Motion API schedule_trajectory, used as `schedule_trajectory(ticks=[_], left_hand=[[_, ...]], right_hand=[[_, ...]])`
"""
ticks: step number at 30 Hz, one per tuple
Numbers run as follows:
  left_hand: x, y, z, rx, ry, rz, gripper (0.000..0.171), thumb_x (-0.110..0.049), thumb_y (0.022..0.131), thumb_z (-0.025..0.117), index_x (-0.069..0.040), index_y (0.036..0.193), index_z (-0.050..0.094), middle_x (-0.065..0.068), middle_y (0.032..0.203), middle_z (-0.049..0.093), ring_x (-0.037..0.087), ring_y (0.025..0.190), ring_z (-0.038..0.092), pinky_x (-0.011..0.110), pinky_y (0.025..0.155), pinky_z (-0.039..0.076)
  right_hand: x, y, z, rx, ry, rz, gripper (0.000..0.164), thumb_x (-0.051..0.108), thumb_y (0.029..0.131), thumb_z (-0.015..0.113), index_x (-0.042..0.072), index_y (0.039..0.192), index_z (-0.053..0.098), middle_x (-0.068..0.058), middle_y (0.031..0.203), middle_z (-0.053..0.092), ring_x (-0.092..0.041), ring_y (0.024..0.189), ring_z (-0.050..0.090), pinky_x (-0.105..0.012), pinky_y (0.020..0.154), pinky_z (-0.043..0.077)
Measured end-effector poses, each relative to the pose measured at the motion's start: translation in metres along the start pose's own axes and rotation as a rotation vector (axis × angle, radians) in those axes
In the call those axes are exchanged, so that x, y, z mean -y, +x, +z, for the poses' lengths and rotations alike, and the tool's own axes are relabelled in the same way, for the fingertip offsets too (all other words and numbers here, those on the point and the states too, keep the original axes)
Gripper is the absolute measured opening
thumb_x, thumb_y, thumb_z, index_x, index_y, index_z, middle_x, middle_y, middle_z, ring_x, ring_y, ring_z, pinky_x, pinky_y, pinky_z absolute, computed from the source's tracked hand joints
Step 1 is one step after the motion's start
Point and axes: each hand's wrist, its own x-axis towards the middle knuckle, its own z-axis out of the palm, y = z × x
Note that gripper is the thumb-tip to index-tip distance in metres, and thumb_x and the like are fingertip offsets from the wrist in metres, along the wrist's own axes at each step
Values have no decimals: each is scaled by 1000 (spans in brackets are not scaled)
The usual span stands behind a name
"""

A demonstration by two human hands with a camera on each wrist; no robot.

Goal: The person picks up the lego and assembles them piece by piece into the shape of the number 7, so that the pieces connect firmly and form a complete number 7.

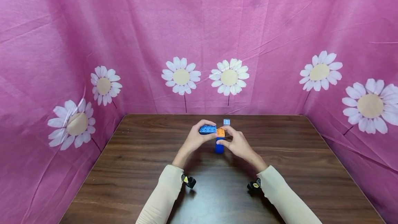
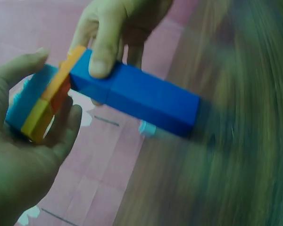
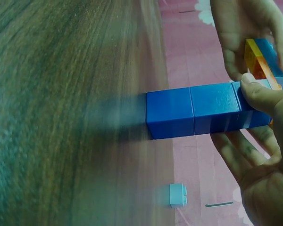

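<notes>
A column of dark blue blocks (image 1: 219,149) stands upright on the table, topped by an orange brick (image 1: 221,133) that reaches out to the left. A yellow brick (image 2: 37,125) sits beside the orange one in the left wrist view. Over these lies a studded lighter blue brick (image 1: 207,129). My left hand (image 1: 193,139) holds this brick between thumb and fingers. With thumb and fingers on opposite sides, my right hand (image 1: 240,144) grips the column just below the orange brick. Its thumb presses the near face in the right wrist view.
Behind the column, near the table's back edge, stands a small pale blue brick (image 1: 226,122). The brown wooden table (image 1: 140,168) meets a pink cloth (image 1: 205,27) printed with daisies at the back and both sides. Black wrist straps (image 1: 190,182) hang at the cuffs.
</notes>
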Motion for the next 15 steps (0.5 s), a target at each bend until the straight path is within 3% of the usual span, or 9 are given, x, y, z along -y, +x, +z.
schedule_trajectory(ticks=[7, 15], left_hand=[[4, -2, -10, 43, 62, 44, 43, -7, 92, 84, -9, 133, 70, 9, 135, 68, 23, 112, 65, 33, 95, 57], [11, -3, -12, 74, 115, 128, 45, 1, 90, 83, -7, 132, 69, 10, 140, 67, 24, 124, 65, 28, 102, 55]], right_hand=[[5, 1, 3, 20, 22, 15, 51, 23, 93, 85, 10, 137, 63, -15, 131, 75, -39, 118, 73, -58, 100, 59], [6, 1, 4, 19, 22, 24, 50, 22, 93, 84, 10, 137, 63, -16, 133, 74, -39, 121, 72, -59, 102, 58]])
